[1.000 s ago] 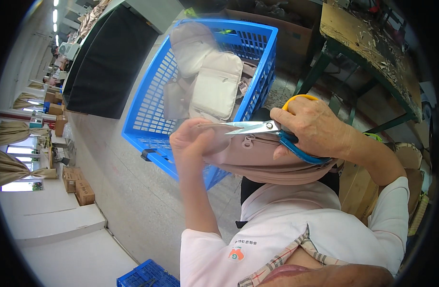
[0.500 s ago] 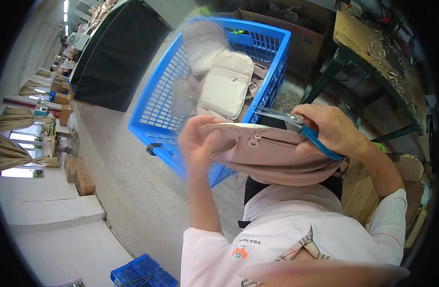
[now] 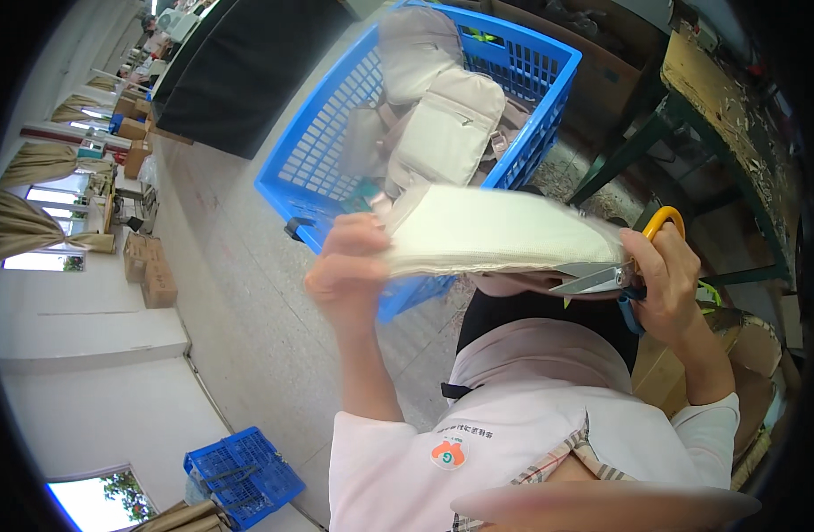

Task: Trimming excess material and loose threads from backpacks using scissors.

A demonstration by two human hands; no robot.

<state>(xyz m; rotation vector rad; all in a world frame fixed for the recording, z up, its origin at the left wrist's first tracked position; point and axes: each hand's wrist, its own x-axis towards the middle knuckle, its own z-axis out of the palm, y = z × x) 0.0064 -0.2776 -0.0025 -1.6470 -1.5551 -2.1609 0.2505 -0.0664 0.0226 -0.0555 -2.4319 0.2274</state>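
In the head view I hold a bag (image 3: 504, 230) in front of my waist, a pale cream mesh panel facing up and pinkish fabric showing beneath. My left hand (image 3: 345, 266) is closed on its left end, slightly blurred. My right hand (image 3: 668, 284) is closed round scissors with yellow and blue handles (image 3: 666, 215), and its fingers also meet the bag's right end. The metal blades (image 3: 584, 282) lie along the bag's near edge, pointing left. Beyond my hands, a blue plastic crate (image 3: 557, 84) holds several beige and pinkish bags (image 3: 442, 129).
A black-covered block (image 3: 229, 80) stands left of the crate, a worn green-legged table (image 3: 690, 66) right of it. Cardboard boxes (image 3: 150, 270) sit along the left wall, another blue crate (image 3: 243, 474) lower left, and cardboard (image 3: 655, 363) at my right. People work at the far upper left.
The bag has turned over from its zipped pink side to the cream panel. The scissors have swung lower along its near edge. The view has shifted, moving the crate up and right.
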